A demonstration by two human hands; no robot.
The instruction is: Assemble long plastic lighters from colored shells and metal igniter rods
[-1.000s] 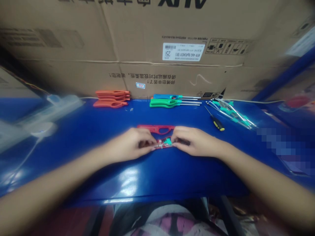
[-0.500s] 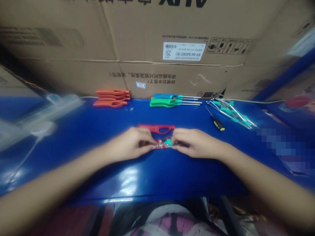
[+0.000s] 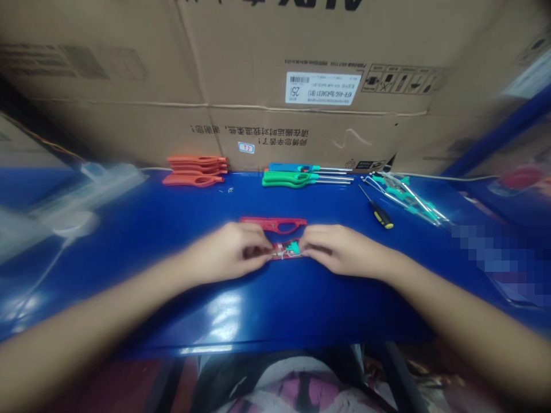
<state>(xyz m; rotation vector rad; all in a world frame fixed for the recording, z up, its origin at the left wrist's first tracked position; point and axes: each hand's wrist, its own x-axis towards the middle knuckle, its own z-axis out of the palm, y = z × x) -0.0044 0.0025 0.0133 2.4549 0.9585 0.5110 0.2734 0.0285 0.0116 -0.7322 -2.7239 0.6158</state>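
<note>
Between my hands, low over the blue table, lies an opened red lighter half (image 3: 287, 256) with a green trigger (image 3: 293, 248) and thin white wires inside. My left hand (image 3: 243, 249) is closed, its thumb and fingers pinching the left end of this half. At the right end my right hand (image 3: 329, 248) is closed as well, with thumb and fingertips at the red edge near the green trigger. Both hands cover the ends of the half. Just beyond them rests an empty red lighter shell (image 3: 282, 225) with an oval trigger opening.
Orange lighter shells (image 3: 193, 172) are stacked at the back left. Green and blue lighters (image 3: 288, 179) with metal tubes lie at the back middle. A screwdriver (image 3: 377, 211) and several metal tubes with green parts (image 3: 408, 198) sit right. A cardboard box (image 3: 241, 74) stands behind.
Hardly anything differs. My right fingertips have shifted very slightly at the right end of the red lighter half; the other things stay where they were.
</note>
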